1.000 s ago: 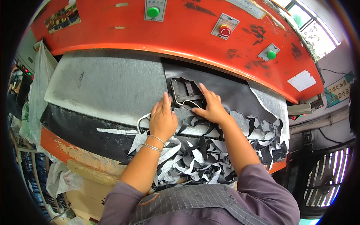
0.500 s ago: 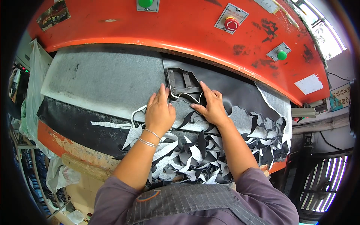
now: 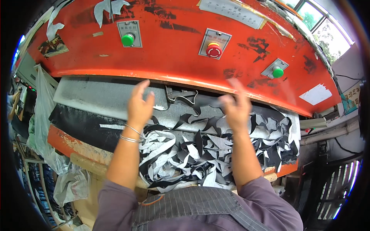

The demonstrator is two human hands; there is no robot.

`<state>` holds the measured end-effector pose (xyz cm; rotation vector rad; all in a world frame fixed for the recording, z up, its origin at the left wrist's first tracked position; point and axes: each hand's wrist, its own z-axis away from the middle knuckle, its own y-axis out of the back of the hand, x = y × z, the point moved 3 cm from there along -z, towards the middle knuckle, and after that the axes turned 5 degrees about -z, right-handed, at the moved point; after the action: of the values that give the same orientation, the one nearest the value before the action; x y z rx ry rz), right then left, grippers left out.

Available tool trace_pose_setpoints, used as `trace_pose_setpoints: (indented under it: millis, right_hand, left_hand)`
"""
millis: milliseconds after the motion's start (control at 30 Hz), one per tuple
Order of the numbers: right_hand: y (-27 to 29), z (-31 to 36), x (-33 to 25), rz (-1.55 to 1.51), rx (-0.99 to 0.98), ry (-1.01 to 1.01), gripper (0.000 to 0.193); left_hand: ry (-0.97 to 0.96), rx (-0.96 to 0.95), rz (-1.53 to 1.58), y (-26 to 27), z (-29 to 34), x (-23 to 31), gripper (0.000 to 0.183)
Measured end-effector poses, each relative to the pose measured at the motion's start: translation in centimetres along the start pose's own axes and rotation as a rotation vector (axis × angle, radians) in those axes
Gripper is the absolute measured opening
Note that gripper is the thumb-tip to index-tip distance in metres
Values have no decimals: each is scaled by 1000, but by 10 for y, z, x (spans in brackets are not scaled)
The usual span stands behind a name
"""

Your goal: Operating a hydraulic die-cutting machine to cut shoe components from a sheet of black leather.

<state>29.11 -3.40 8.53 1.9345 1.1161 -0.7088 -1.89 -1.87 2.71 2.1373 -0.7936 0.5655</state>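
Note:
My left hand is raised over the sheets with its fingers apart and nothing in it. Opposite it, my right hand is also empty, its fingers spread and blurred by motion. Between and beyond them lies a metal cutting die, on black sheet material with a pale grey underside. The die's far part is hidden beneath the orange press. Neither hand touches the die. A grey sheet lies to the left, its far edge also under the press.
Black and grey offcut strips heap up in front of me. On the press front are a left green button, a red stop button and a right green button. A clear plastic bag hangs at the left.
Both hands have let go of the die and lifted apart, the left leftward and the right rightward. The die now sits under the press edge. The view has tilted up, showing more of the press.

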Motion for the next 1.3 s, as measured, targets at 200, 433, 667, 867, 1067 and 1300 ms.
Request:
trace_pose_setpoints:
  millis: [200, 433, 667, 867, 1067, 1300]
  right_hand:
    - [114, -80, -43, 535, 897, 498, 56]
    - [108, -8, -53, 380, 524, 510, 38]
    - [39, 216, -97, 439, -970, -38, 77]
    - [14, 245, -94, 623, -766, 85, 44]
    - [22, 233, -96, 594, -759, 49, 33]
    - [21, 111, -78, 47, -1056, -271, 49]
  left_hand:
    - [-349, 429, -112, 81, -89, 81, 16]
    - [-139, -11, 35, 108, -23, 93, 25]
    - [-67, -683, -31, 91, 190, 111, 25]
    - [-132, -505, -169, 78, 200, 116, 30]
    - [-114, -520, -164, 74, 189, 114, 29]
    - [80, -1173, 9, 96, 142, 102, 32]
